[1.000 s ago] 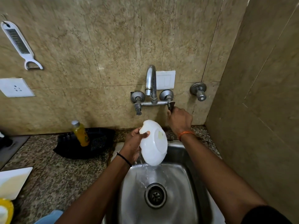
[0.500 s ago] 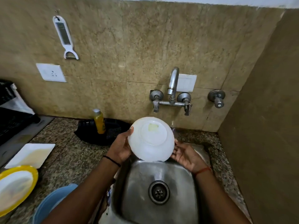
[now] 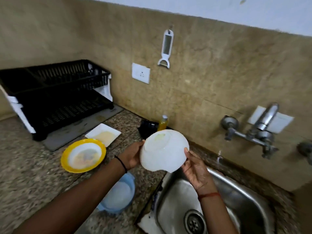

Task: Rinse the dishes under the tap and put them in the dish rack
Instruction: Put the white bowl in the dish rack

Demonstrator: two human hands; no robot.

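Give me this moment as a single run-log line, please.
stage: carry to dish rack | white bowl: upturned, held by left hand and right hand | tap: no stream visible

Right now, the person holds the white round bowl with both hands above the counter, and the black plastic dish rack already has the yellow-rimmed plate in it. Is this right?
Not quite. The head view shows the yellow-rimmed plate lying on the speckled stone counter, in front of the black plastic dish rack, not in it. The left hand and right hand do hold the white round bowl.

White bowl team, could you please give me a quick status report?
Left hand and right hand both holding the white bowl, base up, beside the sink. Dish rack not yet loaded. Nothing seen blocking.
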